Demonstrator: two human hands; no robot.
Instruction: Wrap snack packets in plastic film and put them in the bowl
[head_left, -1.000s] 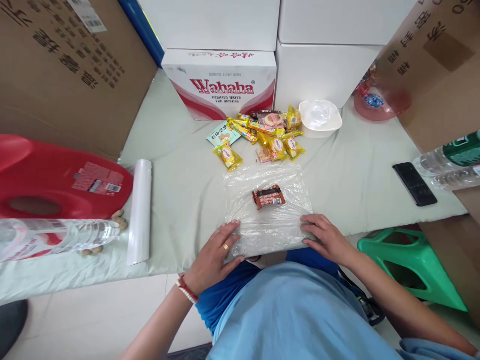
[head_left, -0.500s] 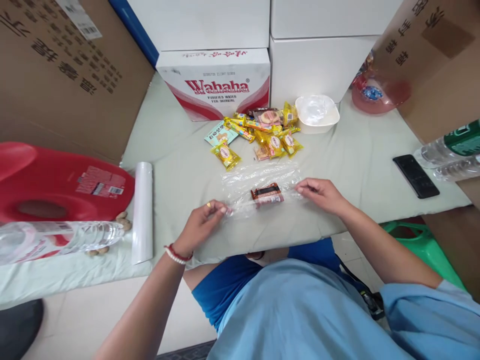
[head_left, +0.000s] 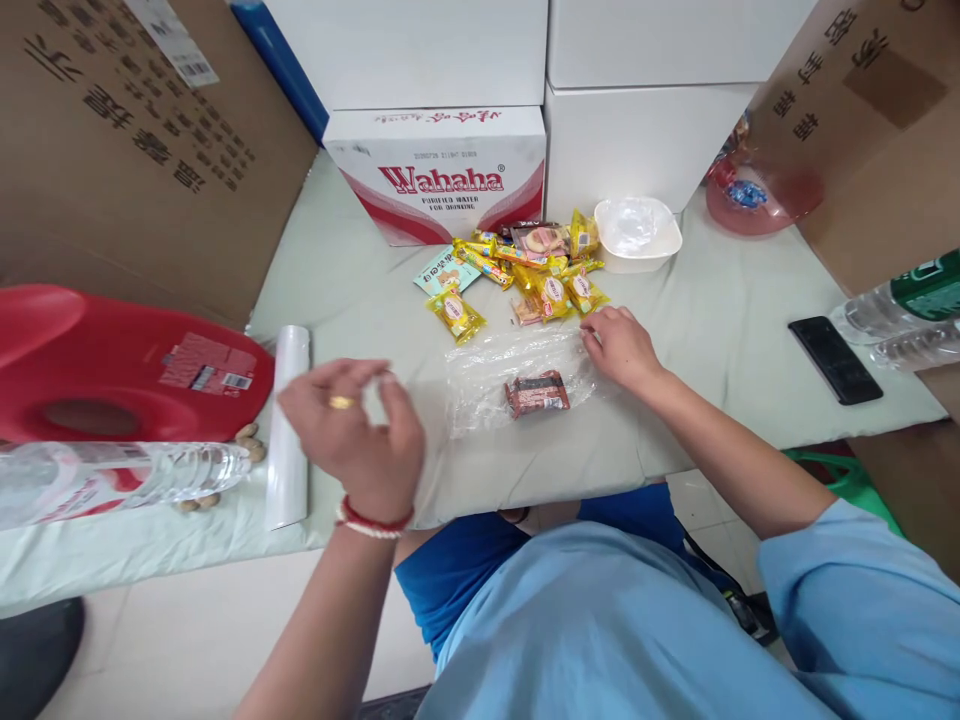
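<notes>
Clear plastic film (head_left: 491, 385) lies crumpled on the pale green tablecloth (head_left: 360, 300), folded loosely over a brown snack bar (head_left: 537, 394) that sits near the middle of the sheet. At the sheet's two o'clock corner the right hand (head_left: 622, 350) rests palm down with its fingers bent onto the film; whether they pinch it or only press on it is hard to make out from this angle. At nine o'clock of the film, well apart from it, the left hand (head_left: 352, 430) hovers above the table, blurred, with its fingers loosely bent and spread and nothing in them. Just past that hand lies a white roll of film (head_left: 289, 400). A heap of yellow snack packets (head_left: 532, 275) sits at twelve o'clock, with a white bowl (head_left: 637, 235) beside it, and a black phone (head_left: 836, 360) lies at three o'clock.
</notes>
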